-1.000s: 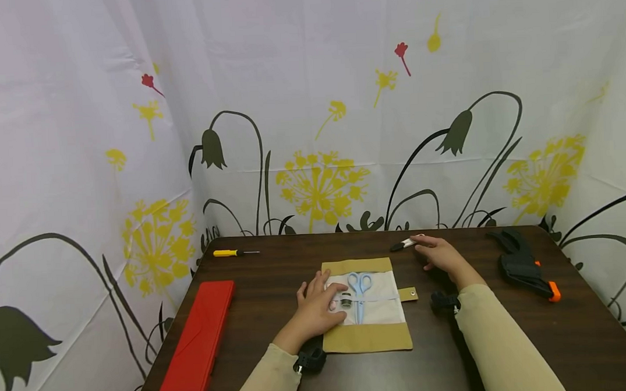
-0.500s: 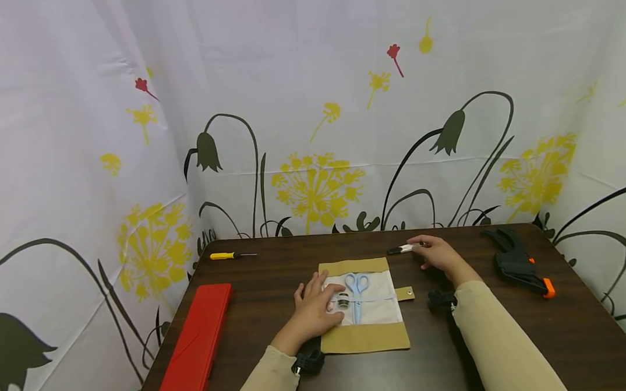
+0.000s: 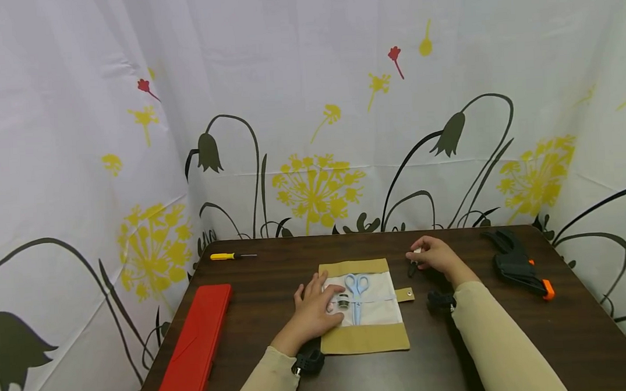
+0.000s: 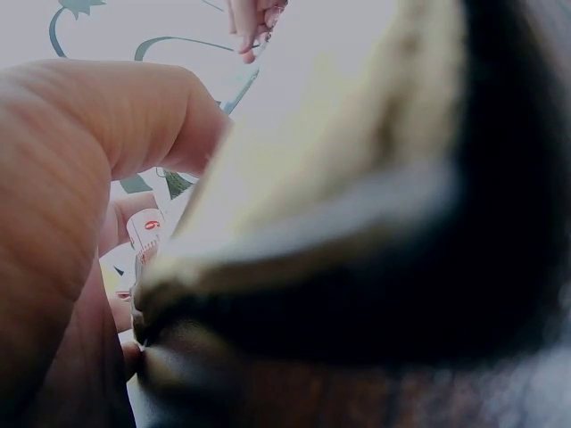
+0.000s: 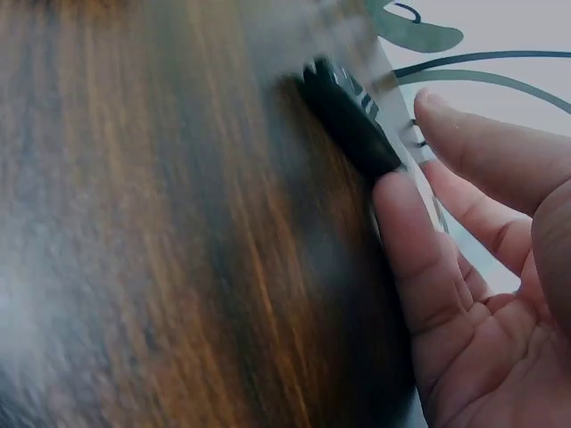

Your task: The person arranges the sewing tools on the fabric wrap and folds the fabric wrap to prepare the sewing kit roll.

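An unrolled tan sewing pouch [image 3: 365, 339] with a white lining lies mid-table. Light blue scissors [image 3: 356, 301] and a small dark thread spool [image 3: 343, 301] sit under its elastic band. My left hand [image 3: 314, 313] rests on the pouch's left side, fingers spread. In the left wrist view a white measuring tape [image 4: 146, 230] with red figures shows beside the fingers; the pouch edge, blurred, covers much of that view. Beyond the pouch's right side, my right hand [image 3: 435, 255] holds a white marker by its body, its black cap [image 5: 351, 123] pointing away from the palm.
A red case [image 3: 195, 343] lies at the left, with a yellow-handled screwdriver [image 3: 225, 256] behind it. A black clamp [image 3: 516, 265] with orange parts lies at the right. The pouch's snap strap [image 3: 404, 295] sticks out rightward. A patterned curtain [image 3: 309, 114] hangs behind the table.
My right hand has taken hold of the marker and turned it, so the black cap now points toward me instead of left. The left hand stays on the pouch.
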The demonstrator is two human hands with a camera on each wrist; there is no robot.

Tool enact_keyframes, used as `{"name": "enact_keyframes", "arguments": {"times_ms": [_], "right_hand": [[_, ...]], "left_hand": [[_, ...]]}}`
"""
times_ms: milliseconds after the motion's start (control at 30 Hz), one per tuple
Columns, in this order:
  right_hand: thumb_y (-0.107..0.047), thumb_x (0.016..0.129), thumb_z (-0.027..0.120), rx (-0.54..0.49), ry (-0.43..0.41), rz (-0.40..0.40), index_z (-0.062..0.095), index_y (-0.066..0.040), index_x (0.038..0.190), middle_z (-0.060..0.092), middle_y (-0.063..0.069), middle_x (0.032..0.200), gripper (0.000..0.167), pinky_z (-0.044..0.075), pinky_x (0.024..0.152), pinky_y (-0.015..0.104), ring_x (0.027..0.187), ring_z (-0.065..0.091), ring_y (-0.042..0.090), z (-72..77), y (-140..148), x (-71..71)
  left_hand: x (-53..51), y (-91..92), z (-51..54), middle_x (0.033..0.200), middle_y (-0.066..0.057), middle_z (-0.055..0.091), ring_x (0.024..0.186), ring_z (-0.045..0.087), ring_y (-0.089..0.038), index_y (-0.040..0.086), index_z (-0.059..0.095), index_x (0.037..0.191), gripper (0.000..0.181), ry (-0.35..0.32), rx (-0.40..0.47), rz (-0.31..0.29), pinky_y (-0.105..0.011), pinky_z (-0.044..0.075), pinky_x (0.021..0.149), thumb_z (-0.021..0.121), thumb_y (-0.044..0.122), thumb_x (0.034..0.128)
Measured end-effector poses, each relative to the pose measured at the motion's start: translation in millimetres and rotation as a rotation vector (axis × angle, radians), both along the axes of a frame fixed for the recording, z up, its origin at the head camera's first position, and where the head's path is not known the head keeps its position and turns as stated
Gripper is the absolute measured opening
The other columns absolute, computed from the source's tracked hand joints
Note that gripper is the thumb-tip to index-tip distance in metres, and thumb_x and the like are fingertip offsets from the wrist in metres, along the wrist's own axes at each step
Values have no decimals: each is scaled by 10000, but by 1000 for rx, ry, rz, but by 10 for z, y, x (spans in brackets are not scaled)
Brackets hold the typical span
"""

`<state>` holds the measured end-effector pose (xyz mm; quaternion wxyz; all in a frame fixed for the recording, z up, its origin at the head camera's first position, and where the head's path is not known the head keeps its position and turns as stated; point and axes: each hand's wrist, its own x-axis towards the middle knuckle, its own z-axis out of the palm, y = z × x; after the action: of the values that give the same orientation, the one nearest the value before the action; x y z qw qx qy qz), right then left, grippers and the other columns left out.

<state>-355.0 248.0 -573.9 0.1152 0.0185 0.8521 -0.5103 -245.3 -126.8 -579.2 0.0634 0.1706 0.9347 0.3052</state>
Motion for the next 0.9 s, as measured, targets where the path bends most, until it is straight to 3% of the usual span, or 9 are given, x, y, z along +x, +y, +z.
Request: {"name": "enact_keyframes", "arguments": {"times_ms": [200, 367, 467, 700, 900], "right_hand": [[-152, 958, 832, 52, 52, 14, 603, -10, 1141, 536, 82, 905, 325, 646, 769, 331, 837, 687, 202, -23, -25, 10], [-94, 1002, 720, -34, 75, -16, 507, -17, 1123, 526, 52, 901, 257, 653, 766, 350, 844, 678, 191, -53, 0, 18], [-104, 1023, 666, -65, 87, -32, 508, -11, 1228, 535, 68, 944, 274, 652, 770, 365, 835, 672, 205, -66, 26, 18], [-132, 1057, 584, -86, 83, -63, 494, -34, 1564, 532, 89, 1057, 525, 612, 803, 328, 870, 618, 185, -93, 90, 24], [-60, 1018, 574, -187, 108, -85, 414, -28, 1634, 523, 41, 1006, 638, 605, 783, 300, 841, 624, 146, -134, 146, 49]], "left_hand": [[18, -3, 18, 1812, -166, 235, 1703, 112, -437, 260, 671, 1427, 552, -10, 7, -2, -748, 14, 1284, 774, 290, 885], [22, 3, 30, 1811, -172, 233, 1703, 113, -439, 257, 673, 1420, 546, -8, 7, -2, -749, 13, 1284, 776, 287, 885], [20, 5, 31, 1813, -167, 230, 1705, 111, -432, 262, 672, 1421, 545, -7, 3, -1, -747, 12, 1287, 780, 288, 888], [10, -3, 21, 1815, -162, 226, 1706, 110, -427, 269, 667, 1420, 544, -3, -6, -1, -746, 15, 1288, 781, 293, 889], [3, -6, 10, 1814, -168, 225, 1705, 110, -430, 266, 667, 1429, 552, 5, 2, -13, -746, 14, 1285, 781, 292, 889]]}}
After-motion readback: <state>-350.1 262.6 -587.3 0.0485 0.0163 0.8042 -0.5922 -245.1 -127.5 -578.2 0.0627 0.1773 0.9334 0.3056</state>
